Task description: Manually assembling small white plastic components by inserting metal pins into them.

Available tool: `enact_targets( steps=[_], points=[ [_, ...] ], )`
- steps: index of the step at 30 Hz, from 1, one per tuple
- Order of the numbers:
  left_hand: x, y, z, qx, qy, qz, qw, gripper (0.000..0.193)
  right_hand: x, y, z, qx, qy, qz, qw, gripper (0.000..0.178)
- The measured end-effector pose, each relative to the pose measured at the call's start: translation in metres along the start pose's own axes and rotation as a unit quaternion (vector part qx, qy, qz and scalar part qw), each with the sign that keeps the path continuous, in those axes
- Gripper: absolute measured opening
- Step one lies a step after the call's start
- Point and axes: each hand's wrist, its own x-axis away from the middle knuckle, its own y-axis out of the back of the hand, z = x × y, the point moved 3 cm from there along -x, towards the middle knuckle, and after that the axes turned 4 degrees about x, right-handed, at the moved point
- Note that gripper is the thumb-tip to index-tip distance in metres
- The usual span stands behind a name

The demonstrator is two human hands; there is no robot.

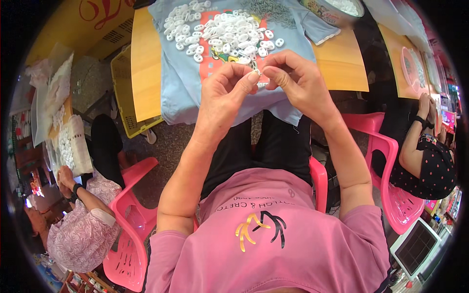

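Note:
My left hand (220, 97) and my right hand (305, 90) meet in front of me, over the near part of a light blue shirt (181, 100) spread on the table. The left thumb and fingers pinch a small white piece (257, 73), mostly hidden by the fingertips. My right thumb and forefinger are pressed together right beside it; what they hold, if anything, is too small to make out. Just beyond the hands lies a heap of white oval plastic pieces with two holes (234, 31). More of these pieces are scattered around the heap's edges.
A pile of small grey metal parts (273, 12) lies behind the heap. At the far right stands a round tub (337, 10) of white bits. A yellow crate (124, 93) is beside the wooden table (146, 73). People sit on pink chairs (129, 239) at both sides.

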Motion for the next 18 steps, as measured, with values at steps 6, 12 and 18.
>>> enact_targets(
  steps=[6,12,18],
  points=[
    [0.011,-0.001,-0.013,-0.022,0.016,0.041,0.999,0.017,0.0,0.007,0.017,0.272,0.25,0.044,0.928,0.009],
    [0.027,-0.006,-0.012,-0.013,0.027,0.062,0.998,0.011,0.021,-0.004,0.011,0.159,0.24,0.03,0.957,0.006],
    [0.026,-0.013,-0.007,-0.049,0.014,0.048,0.998,0.013,0.029,-0.004,0.002,0.115,0.135,0.034,0.984,0.011]
  ],
)
